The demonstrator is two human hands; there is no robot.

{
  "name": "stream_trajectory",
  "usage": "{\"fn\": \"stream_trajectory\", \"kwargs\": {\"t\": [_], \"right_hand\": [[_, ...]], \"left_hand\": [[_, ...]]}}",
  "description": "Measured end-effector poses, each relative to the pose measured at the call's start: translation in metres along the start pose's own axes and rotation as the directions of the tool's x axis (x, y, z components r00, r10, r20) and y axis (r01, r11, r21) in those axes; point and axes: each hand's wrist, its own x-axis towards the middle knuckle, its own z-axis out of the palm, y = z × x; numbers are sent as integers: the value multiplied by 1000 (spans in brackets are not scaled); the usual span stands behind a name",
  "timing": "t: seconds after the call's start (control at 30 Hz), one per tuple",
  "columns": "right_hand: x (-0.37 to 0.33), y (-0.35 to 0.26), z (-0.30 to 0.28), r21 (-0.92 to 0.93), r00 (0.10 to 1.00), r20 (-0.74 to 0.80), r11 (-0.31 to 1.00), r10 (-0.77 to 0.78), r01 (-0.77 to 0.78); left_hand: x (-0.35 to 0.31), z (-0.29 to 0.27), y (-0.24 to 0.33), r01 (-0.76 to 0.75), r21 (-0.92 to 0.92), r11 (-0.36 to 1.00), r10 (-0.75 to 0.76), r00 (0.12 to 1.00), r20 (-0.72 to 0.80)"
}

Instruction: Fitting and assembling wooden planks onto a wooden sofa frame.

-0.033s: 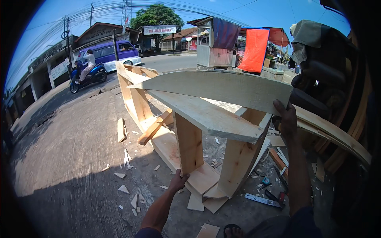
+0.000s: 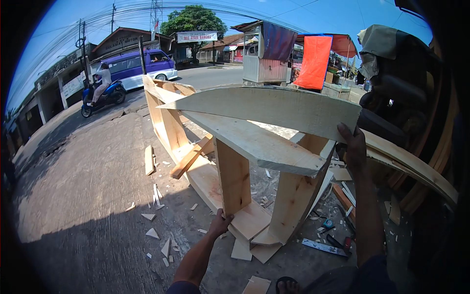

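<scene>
1. A person on a motorbike [image 2: 104, 93] is on the road beyond the far left of the wooden frame [image 2: 234, 181], with a purple-and-white van [image 2: 139, 68] just past it.
2. Wood scraps [image 2: 152, 232] lie on the ground to the left of the frame, some in the shadow.
3. A short stick [image 2: 192, 157] leans slantwise inside the frame, about midway along its length.
4. The left hand [image 2: 220, 224] is low at the near left foot of the frame, fingers closed on the edge of an upright there; it is well below the curved board.
5. The curved board [image 2: 267, 105] is above the frame's top plank, broad face toward the person. Its long axis runs left to right, from a pointed tip over the frame's far part to a broad end past the near right corner. The plank slants away beneath it, so the two make a narrow wedge opening rightward. Whether the tip touches the frame, I cannot tell.
6. A metal ruler [image 2: 320, 246] and a tape measure [image 2: 328, 223] lie on the ground to the right of the frame.
7. The right hand [image 2: 355, 149], the nearer to the board, is clamped on its broad end at the frame's right, so nearly all the board reaches leftward from the grip.
</scene>
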Motion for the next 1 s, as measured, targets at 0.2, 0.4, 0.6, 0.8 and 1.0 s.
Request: {"fn": "stream_trajectory", "kwargs": {"t": [0.2, 0.4, 0.6, 0.8, 1.0], "right_hand": [[-1, 3, 10, 57, 986, -116, 991, -117, 124], [-25, -37, 19, -122, 975, -132, 979, -180, 164], [-106, -114, 71, -212, 980, -45, 961, -193, 180], [-121, -102, 98, -203, 943, -10, 924, -334, 325], [-113, -100, 112, -204, 945, -11, 926, -326, 317]], "left_hand": [[0, 1, 2, -34, 37, 999, 34, 999, -26], [0, 2, 3, -28, 31, 999, 27, 1000, 8], [-3, -4, 7, 22, 121, 992, -23, 1000, 11], [2, -4, -1, -14, 147, 989, 15, 1000, -4], [-1, -2, -5, 2, 214, 977, 0, 1000, -11]]}}
